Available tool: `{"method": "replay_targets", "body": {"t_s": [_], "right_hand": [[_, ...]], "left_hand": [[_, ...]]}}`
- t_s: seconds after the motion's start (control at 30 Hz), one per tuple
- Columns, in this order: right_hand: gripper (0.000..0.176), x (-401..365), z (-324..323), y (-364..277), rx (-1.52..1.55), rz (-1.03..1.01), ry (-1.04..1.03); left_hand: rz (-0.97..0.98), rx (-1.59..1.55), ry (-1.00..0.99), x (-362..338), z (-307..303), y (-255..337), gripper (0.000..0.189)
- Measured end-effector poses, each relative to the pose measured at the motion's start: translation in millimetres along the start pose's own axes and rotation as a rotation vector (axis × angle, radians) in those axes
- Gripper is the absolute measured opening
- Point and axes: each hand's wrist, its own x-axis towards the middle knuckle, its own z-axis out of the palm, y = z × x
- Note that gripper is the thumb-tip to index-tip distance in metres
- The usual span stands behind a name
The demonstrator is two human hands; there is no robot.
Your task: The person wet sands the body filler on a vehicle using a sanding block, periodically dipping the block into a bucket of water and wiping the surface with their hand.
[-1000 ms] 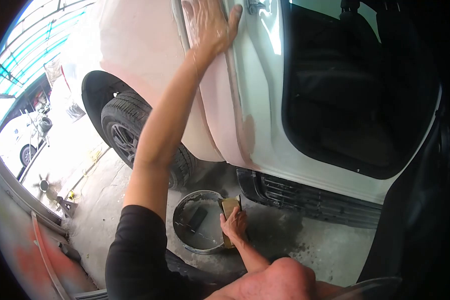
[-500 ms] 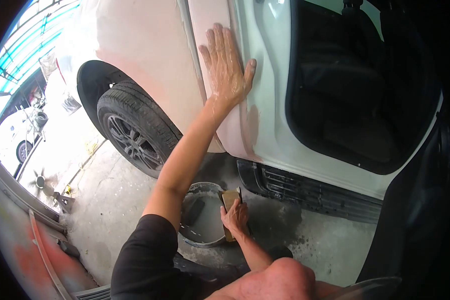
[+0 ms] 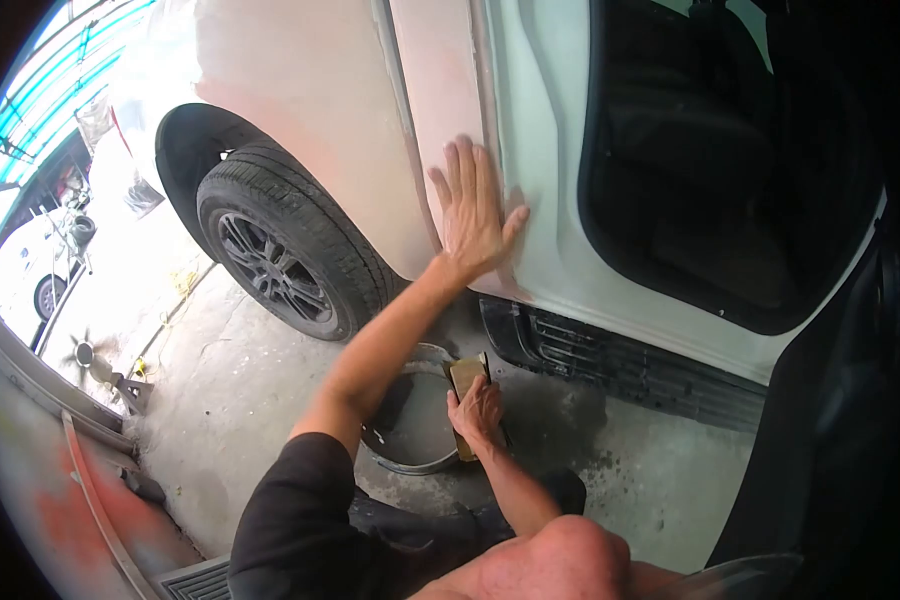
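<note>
My left hand [image 3: 475, 215] lies flat with fingers spread on the pinkish, primed strip of the vehicle's body [image 3: 435, 75], just above its lower edge. Its thumb points right, toward the white door section [image 3: 545, 210]. Lower down, my right hand [image 3: 478, 408] is wrapped round a tan block [image 3: 467, 376] with a dark edge, at the right rim of a round basin [image 3: 410, 468]. Greyish water [image 3: 420, 420] fills the basin, and something dark shows in it, partly hidden by my left forearm.
A wheel [image 3: 275, 265] stands left of my left forearm. A dark side step [image 3: 620, 365] runs low along the vehicle. At the far left are a small fan [image 3: 85, 355] and a red-stained panel [image 3: 80, 510]. Wet patches mark the concrete floor [image 3: 660, 490].
My left hand has slid down the primed strip, closer to its lower edge. My right hand still holds the block by the basin. The view has shifted slightly.
</note>
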Motion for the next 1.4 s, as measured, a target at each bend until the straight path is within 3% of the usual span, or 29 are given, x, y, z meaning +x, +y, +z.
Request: {"method": "replay_targets", "body": {"t_s": [0.13, 0.2, 0.27, 0.47, 0.9, 1.2, 1.4], "right_hand": [[0.063, 1.5, 2.2, 3.1, 0.004, 0.002, -0.011], [0.064, 2.1, 2.6, 4.0, -0.004, -0.007, 0.009], [0.065, 1.0, 3.7, 3.8, -0.013, 0.001, 0.007], [0.067, 0.7, 7.6, 4.0, -0.040, 0.029, 0.023], [0.062, -0.9, 10.7, 3.6, 0.005, 0.057, 0.003], [0.061, -2.1, 5.8, 2.8, 0.025, 0.038, 0.021], [0.062, -0.6, 4.9, 5.0, 0.011, 0.047, -0.009]], "left_hand": [[0.059, 0.165, 0.090, 101.4, -34.2, -15.4, 0.097], [0.144, 0.134, 0.227, 163.9, -54.7, -21.6, 0.097], [0.134, 0.210, 0.219, 221.1, -81.7, -19.3, 0.087], [0.247, 0.191, 0.256, 322.4, -114.9, -32.8, 0.104], [0.349, 0.069, 0.204, 182.0, -71.4, -36.9, 0.098], [0.277, 0.032, 0.093, 76.4, -22.2, -42.2, 0.103], [0.191, 0.066, -0.085, -2.1, -5.0, -34.2, 0.106]]}}
